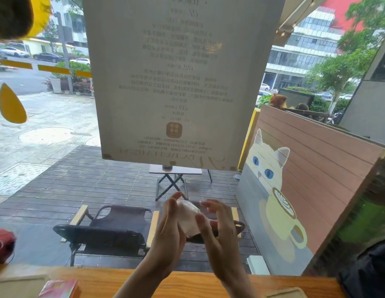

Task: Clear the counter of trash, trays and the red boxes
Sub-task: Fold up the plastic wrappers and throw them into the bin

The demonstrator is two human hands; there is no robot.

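Between the two raised hands sits a crumpled white tissue (188, 218): the left hand (170, 229) presses its straight, upright fingers (170, 208) against the tissue's left side, while the right hand (219, 231) curls its thumb and fingers (205, 204) round the right side, so the wad is squeezed from both flanks and held in the air above the counter. Both forearms run down from the hands to the lower edge of the view. Directly beneath the wrists lies the wooden counter (187, 280), its grain orange-brown. Below and to the left of the left hand a red box (58, 288) rests on that counter at the bottom edge, with a pale tray (19, 284) just left of it; below and to the right of the right hand the corner of another pale tray (286, 294) shows. Far out to the left of the fingers a red bag (3, 244) sits at the frame's edge. Behind the hands, through the window glass, a dark folding chair (114, 229) stands on decking, and above the fingertips a large paper notice (178, 78) hangs on the pane. To the right of the right hand is a painted cat mural (271, 179) with a cup.
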